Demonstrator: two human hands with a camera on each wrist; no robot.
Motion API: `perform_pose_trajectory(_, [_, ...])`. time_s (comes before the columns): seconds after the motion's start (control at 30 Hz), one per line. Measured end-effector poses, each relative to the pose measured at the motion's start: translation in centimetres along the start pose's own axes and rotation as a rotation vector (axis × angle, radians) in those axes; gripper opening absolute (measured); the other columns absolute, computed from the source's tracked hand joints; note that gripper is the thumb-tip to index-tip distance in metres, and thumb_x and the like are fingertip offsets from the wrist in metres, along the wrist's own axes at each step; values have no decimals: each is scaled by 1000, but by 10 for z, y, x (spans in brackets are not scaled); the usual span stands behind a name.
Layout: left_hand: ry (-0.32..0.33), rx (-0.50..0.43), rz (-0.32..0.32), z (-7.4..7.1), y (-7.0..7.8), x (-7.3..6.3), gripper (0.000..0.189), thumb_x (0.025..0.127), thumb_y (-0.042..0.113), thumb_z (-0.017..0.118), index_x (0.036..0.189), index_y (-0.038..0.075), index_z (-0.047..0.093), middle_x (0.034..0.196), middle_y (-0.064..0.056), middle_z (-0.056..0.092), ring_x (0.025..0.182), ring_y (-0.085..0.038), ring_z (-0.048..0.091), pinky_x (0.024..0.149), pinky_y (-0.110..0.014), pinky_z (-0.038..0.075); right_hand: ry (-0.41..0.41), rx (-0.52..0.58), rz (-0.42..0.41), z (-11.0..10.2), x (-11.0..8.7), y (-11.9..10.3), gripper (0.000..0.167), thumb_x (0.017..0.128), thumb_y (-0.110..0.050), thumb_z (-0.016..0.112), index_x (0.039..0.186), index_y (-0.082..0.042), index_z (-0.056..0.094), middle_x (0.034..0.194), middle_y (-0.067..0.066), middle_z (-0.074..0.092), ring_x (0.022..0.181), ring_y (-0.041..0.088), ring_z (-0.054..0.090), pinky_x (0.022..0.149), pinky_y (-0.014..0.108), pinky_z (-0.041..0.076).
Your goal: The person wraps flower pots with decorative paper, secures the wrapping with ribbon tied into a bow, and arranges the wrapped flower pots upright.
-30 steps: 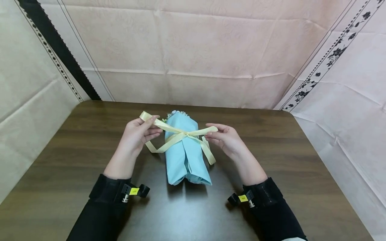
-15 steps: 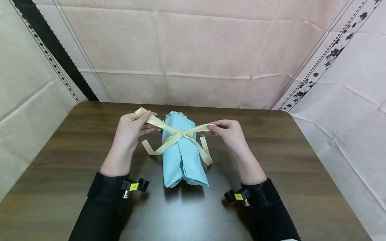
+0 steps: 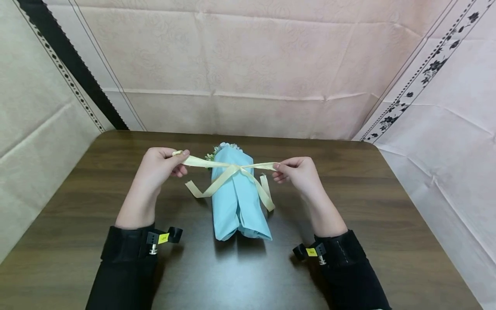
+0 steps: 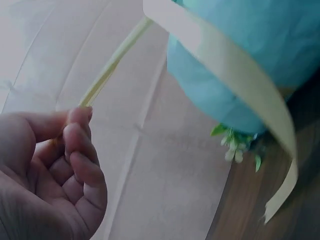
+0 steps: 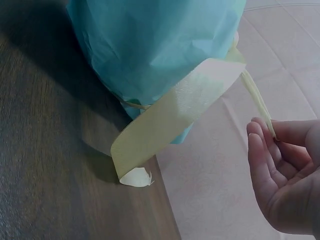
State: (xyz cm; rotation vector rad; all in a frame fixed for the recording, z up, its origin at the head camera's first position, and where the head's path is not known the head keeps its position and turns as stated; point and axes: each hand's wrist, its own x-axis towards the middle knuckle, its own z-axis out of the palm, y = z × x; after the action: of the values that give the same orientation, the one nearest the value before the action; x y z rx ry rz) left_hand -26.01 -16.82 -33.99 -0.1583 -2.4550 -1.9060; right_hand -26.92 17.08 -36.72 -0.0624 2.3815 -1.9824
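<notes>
A small bouquet in light blue wrapping paper [image 3: 228, 206] lies on the table, its blue-white flowers and green leaves [image 3: 210, 156] showing at the far end. Around its middle runs a pale yellow ribbon [image 3: 217, 184], knotted on top. My left hand [image 3: 156, 168] pinches one stretch of ribbon between thumb and fingers, left of the bouquet. On the other side my right hand [image 3: 302, 174] pinches another stretch. Between the hands the ribbon is pulled nearly straight across the knot. Two loose tails hang down, one per side; the right tail [image 5: 165, 120] curls near the tabletop.
The brown wooden table [image 3: 93, 206] has rounded far corners. Pale cloth [image 3: 255, 64] hangs behind it and at both sides, with a black floral border on the right. Black wrist straps with small cameras [image 3: 164, 237] sit over both dark sleeves.
My left hand has moved left and slightly down, drawing its ribbon through to a short end. My right hand now pinches the ribbon more closely. The ribbon between them has straightened and tightened.
</notes>
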Motion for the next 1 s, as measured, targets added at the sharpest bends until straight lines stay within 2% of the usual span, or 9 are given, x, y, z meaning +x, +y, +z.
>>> perform_pose_trajectory(0.1, [-32, 89, -11, -7, 0, -1, 34, 97, 19, 62, 88, -14, 66, 57, 2, 58, 53, -8, 52, 54, -23, 48, -27, -5, 11, 0, 0, 1, 20, 91, -5, 68, 99, 13, 70, 73, 16, 69, 63, 20, 68, 65, 35, 58])
perform_pose_trajectory(0.23, [-84, 169, -49, -14, 0, -2, 35, 97, 23, 63, 76, -6, 66, 55, 1, 52, 61, -13, 48, 59, -27, 41, -76, -9, 9, -3, 2, 4, 18, 91, -2, 67, 97, 15, 69, 70, 14, 68, 59, 19, 66, 63, 37, 58])
perform_pose_trajectory(0.4, [-160, 179, -98, -18, -2, -1, 35, 97, 23, 63, 69, 1, 65, 63, 3, 51, 71, -12, 46, 70, -27, 44, -117, 1, 41, -8, 4, 8, 19, 90, 1, 65, 99, 18, 67, 68, 12, 68, 56, 18, 64, 60, 34, 57])
perform_pose_trajectory(0.53, [-201, 188, -105, -20, -5, 1, 34, 96, 20, 63, 66, 4, 64, 66, 3, 51, 74, -12, 47, 73, -27, 46, -145, -18, 61, -11, 6, 10, 23, 90, 1, 64, 102, 20, 65, 65, 11, 67, 56, 17, 64, 59, 33, 56])
perform_pose_trajectory(0.7, [-223, 201, -105, -21, -6, 3, 35, 96, 20, 63, 64, 7, 64, 55, 6, 40, 64, -13, 41, 69, -28, 45, -153, -70, 69, -13, 6, 8, 22, 90, 0, 65, 101, 19, 66, 66, 12, 67, 57, 19, 65, 63, 40, 57])
perform_pose_trajectory(0.83, [-220, 214, -110, -18, -6, 5, 33, 96, 20, 63, 67, 4, 65, 53, 5, 41, 66, -14, 44, 67, -28, 45, -127, -93, 72, -12, 4, 6, 20, 90, -1, 66, 99, 16, 69, 69, 14, 68, 59, 21, 66, 68, 47, 57])
perform_pose_trajectory(1.0, [-187, 207, -94, -11, -7, 7, 34, 97, 25, 63, 72, 2, 66, 55, 3, 46, 63, -15, 44, 61, -28, 41, -101, -95, 61, -12, 2, 1, 19, 91, -2, 65, 99, 15, 68, 72, 16, 69, 62, 22, 68, 67, 43, 58])
